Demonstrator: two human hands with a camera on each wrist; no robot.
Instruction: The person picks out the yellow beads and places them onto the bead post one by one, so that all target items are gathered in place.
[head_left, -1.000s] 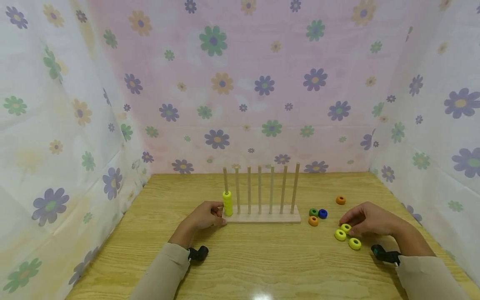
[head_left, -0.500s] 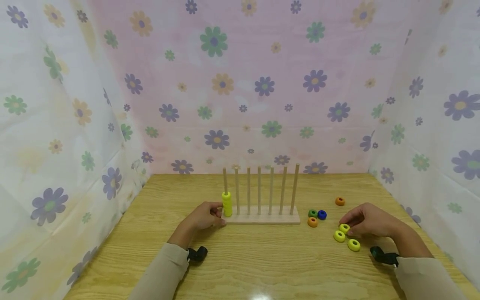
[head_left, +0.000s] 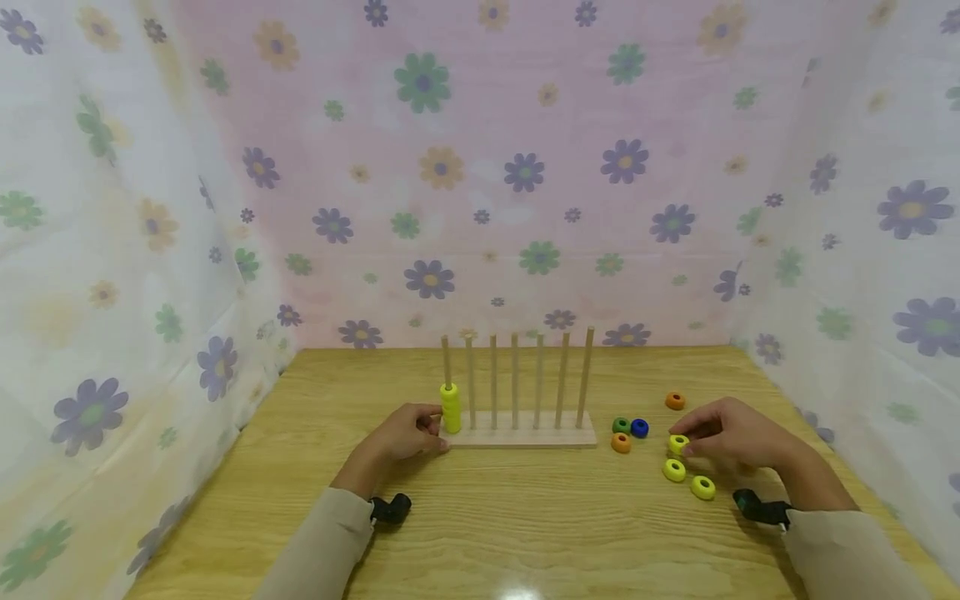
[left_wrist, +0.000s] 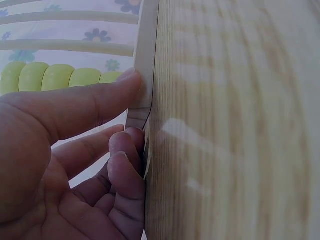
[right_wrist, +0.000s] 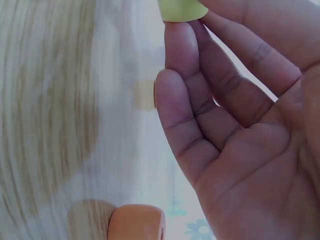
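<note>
A wooden peg stand (head_left: 517, 437) with several upright pegs stands on the table. Its leftmost peg carries a stack of yellow beads (head_left: 451, 410). My left hand (head_left: 405, 433) grips the left end of the stand's base, thumb (left_wrist: 107, 97) along the front and fingers curled at the end. In the right wrist view, a yellow bead (right_wrist: 182, 9) is pinched between the thumb and fingers of my right hand (head_left: 738, 437). Two more yellow beads (head_left: 674, 471) (head_left: 702, 487) lie just in front of that hand.
Right of the stand, a green bead (head_left: 621, 426), a blue bead (head_left: 639, 428) and an orange bead (head_left: 621, 443) lie close together. Another orange bead (head_left: 675, 401) sits farther back. Flower-patterned cloth (head_left: 495, 242) surrounds the wooden table (head_left: 480, 517) behind and at both sides.
My right hand has lifted the yellow bead slightly and moved it a little away from the two others. My left hand has kept its hold on the stand.
</note>
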